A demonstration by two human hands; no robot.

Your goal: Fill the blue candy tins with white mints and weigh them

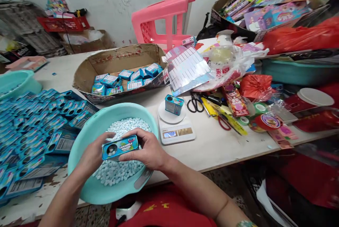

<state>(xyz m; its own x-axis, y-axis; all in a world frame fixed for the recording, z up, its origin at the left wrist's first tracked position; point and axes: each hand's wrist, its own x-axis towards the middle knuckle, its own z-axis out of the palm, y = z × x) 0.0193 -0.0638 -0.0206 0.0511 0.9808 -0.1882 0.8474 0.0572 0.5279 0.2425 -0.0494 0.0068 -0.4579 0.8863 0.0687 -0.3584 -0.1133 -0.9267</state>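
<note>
A small blue candy box [121, 148] with "Caramelo Macizo" on its face is tilted over the tub, and pale candies show through the round hole at its left end. Its right end is gripped between the thumb and fingers of my right hand [150, 149]. My left hand [93, 152] closes around the other end, its fingers partly hidden behind the box. Below both hands, the turquoise tub [87, 190] contains many pale blue-white candies [112, 175]. Just right of the tub, a white kitchen scale [182, 135] with a lit display bears another blue box [174, 104].
Rows of blue boxes [34, 131] with open holes crowd the left side. Behind the tub, a cut cardboard box [92, 60] holds several more boxes. Black scissors [195, 104], pens, tape and plastic bags clutter the right. A pink plastic stool [161, 15] stands beyond the table.
</note>
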